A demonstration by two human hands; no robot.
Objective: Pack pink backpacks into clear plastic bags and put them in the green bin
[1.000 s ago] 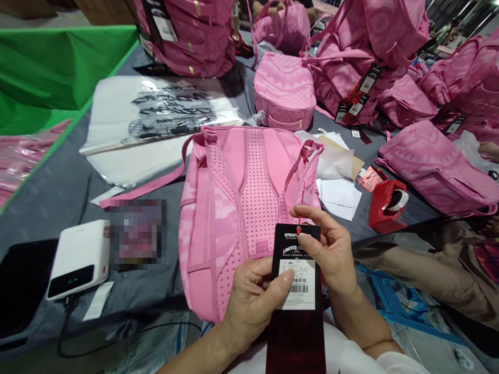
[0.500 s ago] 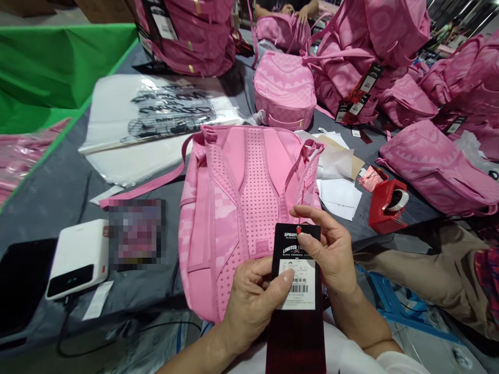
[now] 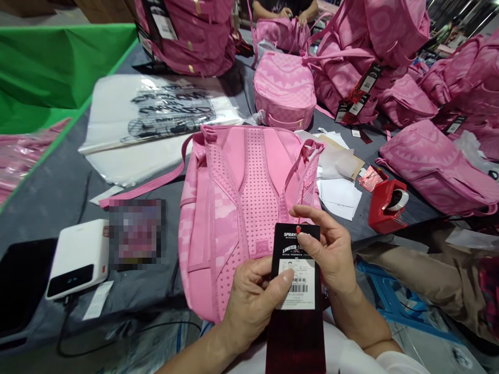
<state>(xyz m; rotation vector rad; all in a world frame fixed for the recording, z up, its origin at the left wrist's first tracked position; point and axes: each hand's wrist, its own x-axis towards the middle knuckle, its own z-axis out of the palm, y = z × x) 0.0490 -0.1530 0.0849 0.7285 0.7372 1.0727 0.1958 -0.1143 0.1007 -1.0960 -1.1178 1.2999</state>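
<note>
A pink backpack [image 3: 255, 171] lies at the table's front edge, its padded back panel and shoulder straps facing up. Over its lower right part, a black hang tag [image 3: 297, 249] with a white barcode label is held upright. My left hand [image 3: 255, 296] pinches the tag's left side, thumb across the label. With thumb and index finger, my right hand [image 3: 331, 249] grips the tag's top right corner, by the red fastener in its hole. A thin red cord runs up from there towards the right strap. The tag's dark lower section hangs over my lap.
Left are a white power bank [image 3: 80, 254] with a cable and a black phone-like slab [image 3: 25, 285]. Behind lie clear plastic bags [image 3: 156, 114]. At right are loose papers [image 3: 339, 197], a red tape dispenser [image 3: 385, 208] and more pink backpacks [image 3: 440, 166]. Another person's hands [image 3: 294, 14] work at the back.
My hands and the tag stay almost still. At the right edge, the person in brown trousers has shifted slightly, and the hands at the back have moved a little.
</note>
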